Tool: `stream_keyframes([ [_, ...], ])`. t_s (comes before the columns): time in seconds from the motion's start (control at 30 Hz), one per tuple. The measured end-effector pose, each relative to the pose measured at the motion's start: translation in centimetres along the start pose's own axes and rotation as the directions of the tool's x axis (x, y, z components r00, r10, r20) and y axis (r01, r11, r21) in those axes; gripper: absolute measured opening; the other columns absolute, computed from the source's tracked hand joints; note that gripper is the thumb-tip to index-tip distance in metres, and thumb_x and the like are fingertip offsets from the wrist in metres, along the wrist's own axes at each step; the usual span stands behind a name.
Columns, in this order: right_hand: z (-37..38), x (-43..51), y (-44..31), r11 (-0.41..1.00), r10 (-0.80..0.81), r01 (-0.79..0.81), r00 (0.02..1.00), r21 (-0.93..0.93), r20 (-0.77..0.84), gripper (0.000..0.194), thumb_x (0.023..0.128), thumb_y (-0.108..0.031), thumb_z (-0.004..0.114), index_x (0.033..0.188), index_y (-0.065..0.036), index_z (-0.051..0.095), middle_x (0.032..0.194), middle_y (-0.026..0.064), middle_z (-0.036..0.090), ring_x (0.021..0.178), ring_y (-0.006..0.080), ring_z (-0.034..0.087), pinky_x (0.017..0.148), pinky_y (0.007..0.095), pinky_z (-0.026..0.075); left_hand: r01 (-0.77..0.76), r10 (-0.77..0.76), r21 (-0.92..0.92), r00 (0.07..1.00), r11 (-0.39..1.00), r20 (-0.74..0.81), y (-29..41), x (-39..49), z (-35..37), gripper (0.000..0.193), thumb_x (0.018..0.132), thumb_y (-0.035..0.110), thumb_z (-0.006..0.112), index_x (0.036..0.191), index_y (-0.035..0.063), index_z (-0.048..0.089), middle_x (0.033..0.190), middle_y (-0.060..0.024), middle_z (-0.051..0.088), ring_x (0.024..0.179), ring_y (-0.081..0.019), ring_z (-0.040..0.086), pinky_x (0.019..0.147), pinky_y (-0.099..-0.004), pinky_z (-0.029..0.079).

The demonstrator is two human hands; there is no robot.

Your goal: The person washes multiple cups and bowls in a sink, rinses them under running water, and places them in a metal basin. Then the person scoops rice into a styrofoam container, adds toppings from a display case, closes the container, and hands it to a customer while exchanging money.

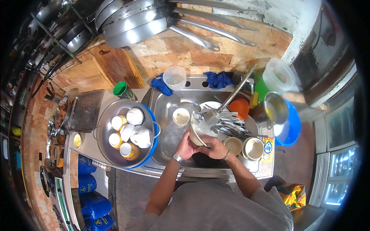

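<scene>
Both my hands hold a cream bowl (pixel 197 137), tilted on its side under the sprayer head (pixel 212 116) of a flexible metal faucet, with water coming out. My left hand (pixel 185 146) grips the bowl's left side and my right hand (pixel 214 147) its right rim. Beneath lies a stainless steel sink (pixel 169 138). A cream cup (pixel 181 116) stands in it, left of the sprayer. To the right is a heap of metal cutlery (pixel 231 124) beside an orange bowl (pixel 239 108). More cream bowls (pixel 253 148) sit near the sink's right front edge.
At left, a large metal colander (pixel 101 144) holds several white and patterned cups. A clear tub (pixel 174 78) and blue cloths (pixel 218 80) lie along the sink's back. At right are a metal pot (pixel 275 108), a blue basin (pixel 292 127) and a yellow Joy packet (pixel 268 150). Pans (pixel 138 30) hang above.
</scene>
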State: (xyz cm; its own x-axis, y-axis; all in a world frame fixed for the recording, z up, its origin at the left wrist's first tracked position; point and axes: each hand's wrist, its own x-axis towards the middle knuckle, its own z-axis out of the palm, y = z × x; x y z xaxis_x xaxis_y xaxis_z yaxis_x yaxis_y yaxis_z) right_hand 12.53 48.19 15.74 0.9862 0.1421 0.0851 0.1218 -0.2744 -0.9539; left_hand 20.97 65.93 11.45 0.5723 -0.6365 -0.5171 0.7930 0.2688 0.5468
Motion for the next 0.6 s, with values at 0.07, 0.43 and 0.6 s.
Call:
stream_keyframes([
  [0.07,-0.5,-1.2,-0.1,0.94,-0.049,-0.018,0.981,-0.34,-0.188,0.045,0.075,-0.016,0.072,0.115,0.002,0.062,0.117,0.0235,0.063,0.109,0.0367,0.061,0.094,0.0418,0.049,-0.089,0.089,0.013,0.996,0.996,0.014,0.3,0.4,0.0,0.06,0.098,0.05,0.045,0.143,0.0118,0.037,0.134,-0.0123,0.053,0.114,-0.0282,0.06,0.084,-0.0452,0.058],
  [0.43,-0.4,-3.6,3.2,0.307,0.432,-0.469,0.844,-0.828,-0.318,0.028,0.088,-0.013,0.054,0.114,-0.004,0.057,0.078,0.017,0.069,0.073,0.0356,0.07,0.066,0.0457,0.056,-0.464,0.573,0.822,0.593,-0.331,0.566,7.0,-7.6,3.5,0.071,0.07,0.029,0.083,0.132,0.0123,0.054,0.132,-0.0191,0.055,0.12,-0.037,0.055,0.101,-0.0452,0.047],
  [0.6,-1.7,-3.2,-0.8,0.484,0.215,-0.301,0.951,-0.822,-0.221,0.032,0.074,-0.004,0.059,0.104,-0.014,0.065,0.088,0.0108,0.067,0.086,0.0309,0.068,0.075,0.0454,0.052,-0.039,0.756,0.95,0.596,-0.31,0.271,15.4,-13.4,0.6,0.066,0.069,0.032,0.08,0.129,0.0166,0.059,0.129,-0.0197,0.057,0.116,-0.0381,0.057,0.097,-0.0464,0.048],
])
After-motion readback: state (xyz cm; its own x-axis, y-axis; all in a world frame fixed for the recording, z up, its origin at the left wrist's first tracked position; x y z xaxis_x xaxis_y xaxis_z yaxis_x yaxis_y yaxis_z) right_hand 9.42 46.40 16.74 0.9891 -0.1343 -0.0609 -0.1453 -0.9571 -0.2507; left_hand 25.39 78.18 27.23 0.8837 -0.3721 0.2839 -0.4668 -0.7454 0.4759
